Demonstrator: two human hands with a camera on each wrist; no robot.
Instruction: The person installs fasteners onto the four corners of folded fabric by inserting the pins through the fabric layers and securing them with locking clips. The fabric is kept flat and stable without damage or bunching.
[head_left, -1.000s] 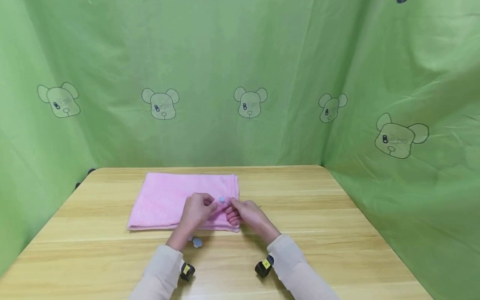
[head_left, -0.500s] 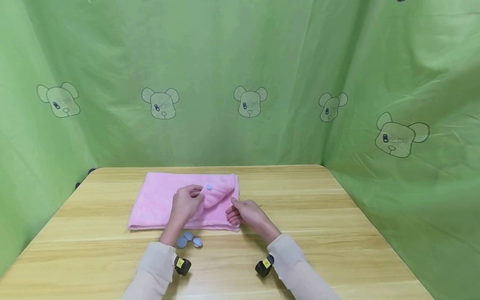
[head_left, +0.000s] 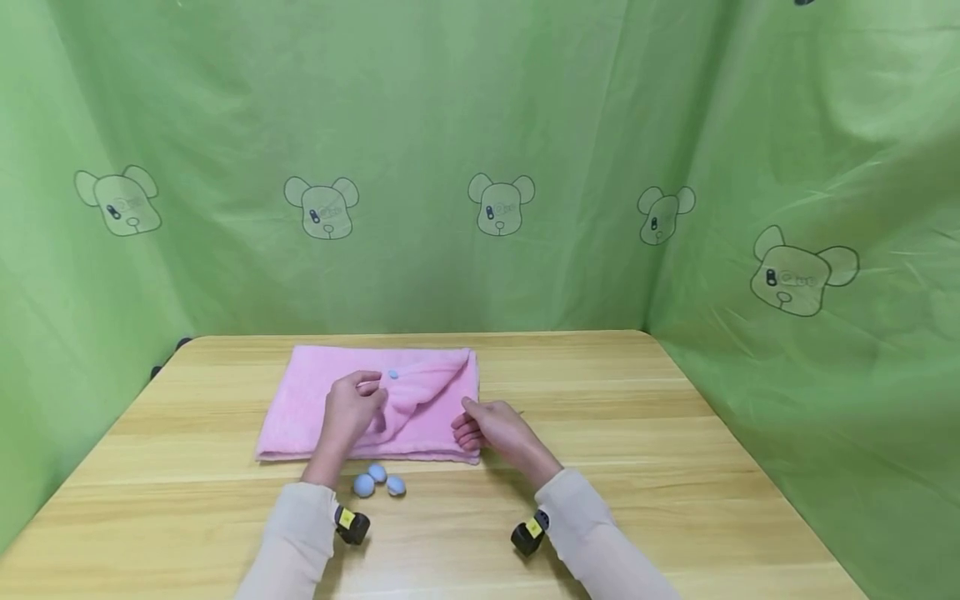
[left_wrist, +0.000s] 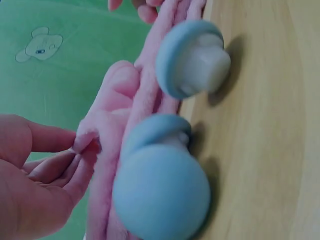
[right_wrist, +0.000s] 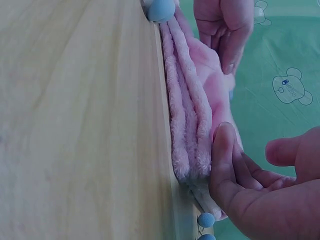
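A folded pink plush blanket [head_left: 311, 392] lies on the table. My left hand [head_left: 350, 410] pinches the corner of its top layer, which is lifted and folded back to the left. A small blue cap [head_left: 393, 375] sits on that layer beside the left fingertips. Near the blanket's right edge is my right hand [head_left: 498, 427]; in the right wrist view its fingers [right_wrist: 223, 150] are loosely bent against the blanket edge, thumb apart. Three blue mushroom-shaped pieces [head_left: 363, 485] lie in front of the blanket; one in the left wrist view shows a white stem [left_wrist: 212, 67].
Two small blue balls [right_wrist: 206, 220] show beyond the blanket's end in the right wrist view; the right hand hides most of them from the head view. A green curtain [head_left: 420, 267] with bear outlines surrounds the wooden table [head_left: 637, 500].
My left hand has moved left, drawing the blanket's top layer and its blue cap back from the right edge. The three mushroom-shaped pieces have come into full view. The right hand stays nearly still.
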